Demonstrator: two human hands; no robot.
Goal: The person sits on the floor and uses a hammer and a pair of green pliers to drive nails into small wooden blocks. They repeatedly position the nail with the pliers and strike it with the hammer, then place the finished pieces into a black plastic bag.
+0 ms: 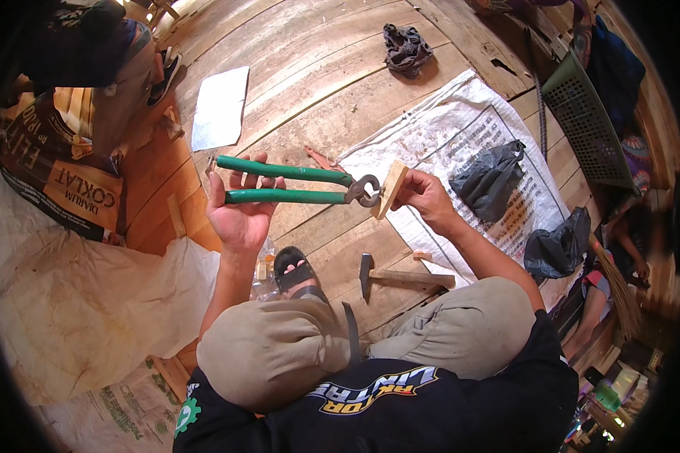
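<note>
A pair of pincers (302,173) with long green handles lies level in front of me, its rusty jaws to the right. My left hand (240,223) holds the handles, palm up, with the fingers behind them. Between thumb and fingers, my right hand (429,200) pinches a small wooden block (391,190). The jaws meet the block's left side; whether they grip anything there, such as a nail, is too small to tell. Below, on the plank floor, rests a hammer (412,278) with a wooden handle, beside a small wood piece (422,256).
A white sack (431,143) spreads on the floor at right, bearing dark plastic bags (491,185). A crumpled dark cloth (406,50) and a white sheet (219,109) lie farther off. At right are a green basket (582,113) and a broom (619,291). Another person (121,68) is at upper left.
</note>
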